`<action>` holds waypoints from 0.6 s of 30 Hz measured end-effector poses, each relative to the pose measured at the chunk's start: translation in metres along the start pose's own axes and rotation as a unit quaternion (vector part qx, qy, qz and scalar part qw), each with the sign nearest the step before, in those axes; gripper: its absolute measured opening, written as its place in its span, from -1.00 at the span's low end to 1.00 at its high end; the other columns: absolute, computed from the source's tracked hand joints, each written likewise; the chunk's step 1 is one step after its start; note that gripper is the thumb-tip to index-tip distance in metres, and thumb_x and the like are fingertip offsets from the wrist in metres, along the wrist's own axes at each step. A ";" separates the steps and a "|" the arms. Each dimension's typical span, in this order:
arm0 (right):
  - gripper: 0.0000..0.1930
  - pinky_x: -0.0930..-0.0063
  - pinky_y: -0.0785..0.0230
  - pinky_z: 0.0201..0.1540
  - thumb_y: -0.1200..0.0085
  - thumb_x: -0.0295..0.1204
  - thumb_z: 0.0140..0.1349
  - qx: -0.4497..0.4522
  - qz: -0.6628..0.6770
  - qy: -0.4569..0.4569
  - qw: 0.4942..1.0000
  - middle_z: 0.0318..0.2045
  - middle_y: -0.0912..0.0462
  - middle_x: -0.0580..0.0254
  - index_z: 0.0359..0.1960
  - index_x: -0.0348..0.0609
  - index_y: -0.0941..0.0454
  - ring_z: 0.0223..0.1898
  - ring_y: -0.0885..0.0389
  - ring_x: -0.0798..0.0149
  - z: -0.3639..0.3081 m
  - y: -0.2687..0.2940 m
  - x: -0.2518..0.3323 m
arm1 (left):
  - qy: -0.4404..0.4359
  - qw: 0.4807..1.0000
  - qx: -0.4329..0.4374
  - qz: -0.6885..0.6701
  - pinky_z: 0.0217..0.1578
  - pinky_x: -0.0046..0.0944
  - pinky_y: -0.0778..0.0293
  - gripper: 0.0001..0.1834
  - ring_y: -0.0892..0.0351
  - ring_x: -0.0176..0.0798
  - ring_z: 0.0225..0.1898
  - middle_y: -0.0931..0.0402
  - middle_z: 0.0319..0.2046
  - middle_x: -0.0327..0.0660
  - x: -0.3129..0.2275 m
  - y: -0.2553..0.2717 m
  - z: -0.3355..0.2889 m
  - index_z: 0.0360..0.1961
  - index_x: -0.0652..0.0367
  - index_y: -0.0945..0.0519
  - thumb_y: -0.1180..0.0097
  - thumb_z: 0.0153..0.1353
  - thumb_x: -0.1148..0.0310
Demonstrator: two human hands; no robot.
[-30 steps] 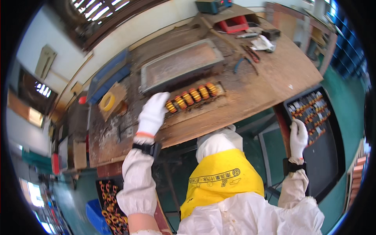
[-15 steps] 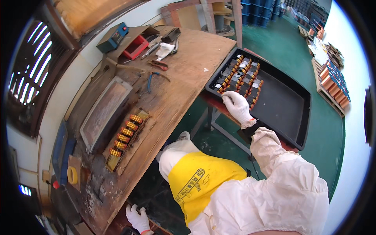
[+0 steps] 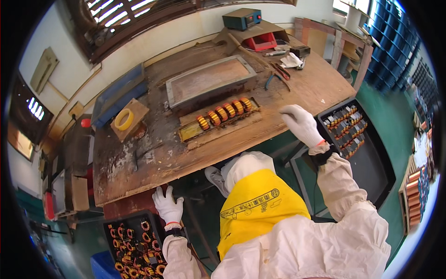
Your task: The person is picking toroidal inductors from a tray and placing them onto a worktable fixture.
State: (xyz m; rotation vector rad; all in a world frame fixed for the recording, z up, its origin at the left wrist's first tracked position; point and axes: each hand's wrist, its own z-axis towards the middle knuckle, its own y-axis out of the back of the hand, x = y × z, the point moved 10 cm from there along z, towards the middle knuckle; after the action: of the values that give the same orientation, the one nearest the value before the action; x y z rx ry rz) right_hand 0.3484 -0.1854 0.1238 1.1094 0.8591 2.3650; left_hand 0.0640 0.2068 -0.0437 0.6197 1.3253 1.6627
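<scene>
Head view shows the work spread over three places, with copper-and-orange ring-shaped wound coils in each. Many loose coils (image 3: 130,246) lie jumbled in a black plastic tray (image 3: 134,215) at the person's left, below the edge of the brown wooden surface (image 3: 320,86). Six upright coils (image 3: 229,109) stand in a row in a long, narrow, yellowish-brown strip holder (image 3: 188,134) on that surface, just in front of a grey-framed rectangular box (image 3: 211,83). At the right, a larger black plastic tray (image 3: 371,160) carries neat rows of coil pieces (image 3: 347,129) with dark and silvery parts among them. Judging by how things lie, the work looks part-way along: the rows at right seem set in order, the six are lined up, and the jumbled ones seem unsorted. The white-gloved left hand (image 3: 167,204) has its fingers spread, gripping nothing visible, near the left tray. The white-gloved right hand (image 3: 301,124) has curled fingers between the strip holder and the right tray; whether they grip something, I cannot tell.
</scene>
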 end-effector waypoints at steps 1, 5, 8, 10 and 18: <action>-0.82 0.32 -0.41 -0.10 -0.07 -0.39 0.12 0.032 -0.023 0.014 0.999 -0.28 -0.61 0.13 -0.24 -0.09 -0.59 -0.15 -0.55 0.03 0.015 -0.014 0.019 | -0.002 1.000 -0.009 -0.006 0.19 0.14 -0.16 -0.34 -0.20 0.29 0.14 -0.27 0.12 0.13 -0.002 0.002 0.001 0.01 0.01 -0.48 -0.36 -0.24 0.23; -0.76 0.23 -0.35 0.00 -0.07 -0.39 0.09 0.068 -0.086 0.183 0.977 -0.19 -0.60 0.21 -0.17 0.00 -0.56 -0.03 -0.49 0.07 0.052 -0.064 0.080 | 0.000 0.999 -0.034 -0.023 0.17 0.12 -0.18 -0.37 -0.21 0.25 0.13 -0.30 0.08 0.11 -0.005 0.010 0.002 -0.02 0.02 -0.50 -0.35 -0.24 0.26; -0.63 0.16 -0.32 0.06 -0.11 -0.40 0.05 0.094 -0.126 0.218 0.963 -0.05 -0.53 0.08 -0.03 0.04 -0.50 0.04 -0.44 -0.02 0.064 -0.091 0.096 | -0.003 0.998 -0.054 -0.027 0.16 0.12 -0.19 -0.39 -0.22 0.24 0.11 -0.31 0.07 0.09 -0.005 0.014 0.002 -0.04 0.03 -0.53 -0.35 -0.25 0.28; -0.52 0.13 -0.30 0.11 -0.16 -0.42 0.00 0.136 -0.153 0.214 0.955 0.01 -0.48 -0.07 0.04 0.03 -0.45 0.07 -0.41 -0.11 0.071 -0.111 0.097 | 0.005 0.998 -0.053 -0.032 0.15 0.12 -0.19 -0.41 -0.23 0.24 0.10 -0.31 0.06 0.07 -0.004 0.014 0.001 -0.07 0.03 -0.54 -0.36 -0.26 0.28; -0.50 0.11 -0.17 0.19 -0.20 -0.45 -0.05 0.236 -0.200 0.302 0.902 0.05 -0.48 0.06 0.03 -0.04 -0.46 0.22 -0.30 0.08 0.077 -0.151 0.099 | 0.034 0.998 -0.029 -0.054 0.20 0.12 -0.15 -0.43 -0.22 0.21 0.13 -0.30 0.06 0.03 0.003 0.012 0.004 -0.09 0.01 -0.55 -0.36 -0.27 0.28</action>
State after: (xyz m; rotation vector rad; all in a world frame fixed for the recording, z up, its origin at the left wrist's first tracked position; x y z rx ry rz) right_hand 0.3621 0.0099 0.1153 0.2492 1.7544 2.1996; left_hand 0.0617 0.2107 -0.0316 0.4524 1.3315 1.6404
